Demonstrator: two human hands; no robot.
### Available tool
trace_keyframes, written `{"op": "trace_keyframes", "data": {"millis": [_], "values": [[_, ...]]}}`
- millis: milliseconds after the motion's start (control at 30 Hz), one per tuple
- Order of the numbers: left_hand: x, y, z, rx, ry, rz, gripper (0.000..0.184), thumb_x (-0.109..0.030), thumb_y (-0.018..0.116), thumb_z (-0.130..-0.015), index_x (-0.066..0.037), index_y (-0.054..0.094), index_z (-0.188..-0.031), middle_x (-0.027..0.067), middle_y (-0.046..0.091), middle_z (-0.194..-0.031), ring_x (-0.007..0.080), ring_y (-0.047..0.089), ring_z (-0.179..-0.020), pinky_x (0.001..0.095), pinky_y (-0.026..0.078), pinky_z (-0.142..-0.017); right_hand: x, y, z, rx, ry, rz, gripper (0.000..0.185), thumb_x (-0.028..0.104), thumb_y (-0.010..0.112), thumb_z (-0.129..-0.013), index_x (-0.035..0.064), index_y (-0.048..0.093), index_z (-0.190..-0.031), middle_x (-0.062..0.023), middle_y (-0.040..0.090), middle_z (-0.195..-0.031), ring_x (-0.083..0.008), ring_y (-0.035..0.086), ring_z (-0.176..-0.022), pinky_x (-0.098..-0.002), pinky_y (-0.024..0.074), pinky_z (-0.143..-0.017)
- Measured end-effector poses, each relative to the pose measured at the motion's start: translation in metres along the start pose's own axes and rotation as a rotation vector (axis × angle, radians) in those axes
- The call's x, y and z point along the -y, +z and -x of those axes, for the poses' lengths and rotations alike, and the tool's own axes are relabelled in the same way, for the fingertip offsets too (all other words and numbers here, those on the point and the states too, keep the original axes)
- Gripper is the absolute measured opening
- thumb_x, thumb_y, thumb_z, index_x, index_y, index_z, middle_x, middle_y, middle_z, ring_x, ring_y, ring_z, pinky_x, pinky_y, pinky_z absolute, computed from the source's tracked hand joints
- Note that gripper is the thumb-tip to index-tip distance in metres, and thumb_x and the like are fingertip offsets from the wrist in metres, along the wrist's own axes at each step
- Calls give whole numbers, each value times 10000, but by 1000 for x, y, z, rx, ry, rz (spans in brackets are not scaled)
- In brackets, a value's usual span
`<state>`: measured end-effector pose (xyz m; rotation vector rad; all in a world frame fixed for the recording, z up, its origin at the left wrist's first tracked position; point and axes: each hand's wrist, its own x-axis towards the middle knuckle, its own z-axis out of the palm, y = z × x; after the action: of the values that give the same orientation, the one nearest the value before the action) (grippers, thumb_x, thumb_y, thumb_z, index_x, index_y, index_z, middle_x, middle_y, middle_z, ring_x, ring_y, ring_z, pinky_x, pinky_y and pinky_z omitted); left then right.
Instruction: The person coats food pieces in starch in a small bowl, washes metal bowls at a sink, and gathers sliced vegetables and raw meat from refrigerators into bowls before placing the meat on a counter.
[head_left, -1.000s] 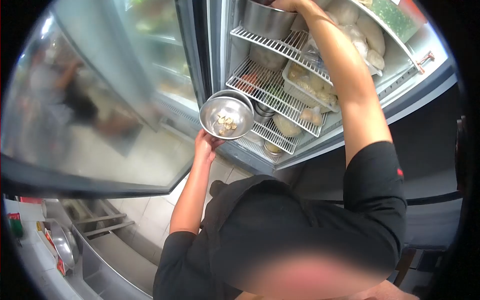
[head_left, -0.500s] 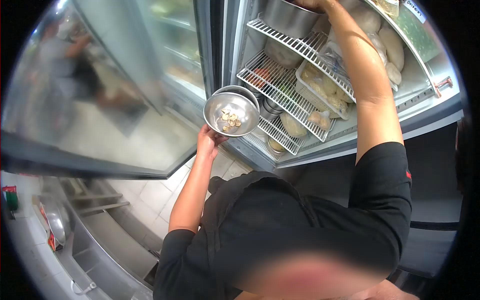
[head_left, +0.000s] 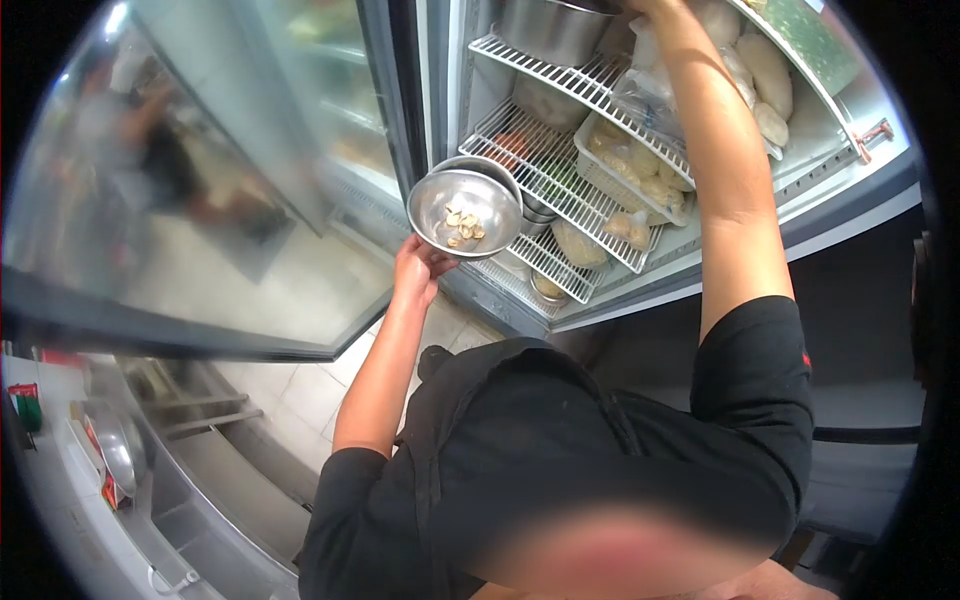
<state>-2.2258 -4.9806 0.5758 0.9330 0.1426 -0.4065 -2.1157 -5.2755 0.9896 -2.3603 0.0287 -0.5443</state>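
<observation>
My left hand grips a steel bowl from below at its near side, in front of the open fridge. Several small pale pieces lie inside it; their kind is unclear. A second steel bowl shows behind the first, close against it. At the top edge of the view, my right hand reaches in over the upper wire shelf, beside a large steel pot. The frame cuts off its fingers, so what they touch is hidden.
Bagged food fills the upper shelf's right side. Below are a white basket of bags and a lower wire shelf. The glass fridge door stands open at left. A steel counter is at lower left.
The view has shifted slightly, so the fridge contents appear a little lower left. The front bowl is tilted a bit differently in my left hand. My right hand remains at the upper shelf.
</observation>
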Motion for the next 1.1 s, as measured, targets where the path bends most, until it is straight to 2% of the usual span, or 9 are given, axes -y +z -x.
{"op": "trace_keyframes", "data": {"millis": [167,267,333,367,433,600,800,867,1100], "values": [[-1,1,0,4,27,19,183,-91,496,-900,-2,533,-1055,128,650,-943,209,655,-774,348,581,-630,40,31,74,-49,-212,-459,80,89,663,-806,21,649,-844,-11,625,-690,-78,467,-444,-179,327,-377],[2,-4,-6,11,38,3,108,-72,514,-891,0,513,-972,137,650,-897,226,662,-763,355,587,-628,74,66,140,43,-72,-19,120,149,677,-784,47,684,-847,-63,657,-744,-125,579,-556,-274,435,-455],[-6,2,1,17,37,21,78,-57,528,-884,-9,508,-943,135,653,-883,231,669,-762,353,591,-626,59,101,164,377,-194,54,110,129,653,-810,35,688,-856,-78,665,-742,-137,610,-609,-287,498,-553],[-8,3,3,29,40,28,66,-49,535,-880,-13,505,-928,134,654,-875,233,673,-761,352,593,-625,-2,147,157,594,17,73,371,388,607,-874,67,681,-1045,-87,689,-939,-201,655,-754,-329,557,-647],[-6,-1,3,37,26,17,183,-19,493,-884,9,519,-1063,148,653,-966,233,674,-794,337,589,-633,-14,186,182,853,66,28,319,176,699,-806,47,656,-1095,-90,680,-956,-143,644,-758,-278,549,-562],[-3,-7,8,22,55,41,207,1,501,-871,13,525,-1076,159,654,-982,243,681,-807,359,605,-666,-33,173,170,577,19,-157,280,117,688,-811,0,653,-1063,-67,679,-941,-151,645,-783,-264,537,-653],[1,-4,12,45,88,69,179,-27,555,-865,35,548,-1033,153,659,-935,245,686,-793,365,607,-676,37,104,158,301,141,-345,64,35,640,-839,19,634,-778,-45,597,-602,-116,564,-517,-235,454,-490],[-4,3,18,27,89,46,223,-23,547,-866,53,546,-1076,162,656,-966,256,688,-805,368,607,-675,81,83,177,-159,-220,202,105,81,682,-808,34,619,-739,-27,585,-631,-102,539,-547,-225,411,-486],[-6,8,7,155,61,148,341,-95,501,-899,-3,539,-1225,140,651,-1118,231,676,-949,356,589,-751,49,23,87,-249,-303,462,308,311,641,-805,7,678,-774,-119,625,-689,-215,594,-665,-354,472,-643]]}}
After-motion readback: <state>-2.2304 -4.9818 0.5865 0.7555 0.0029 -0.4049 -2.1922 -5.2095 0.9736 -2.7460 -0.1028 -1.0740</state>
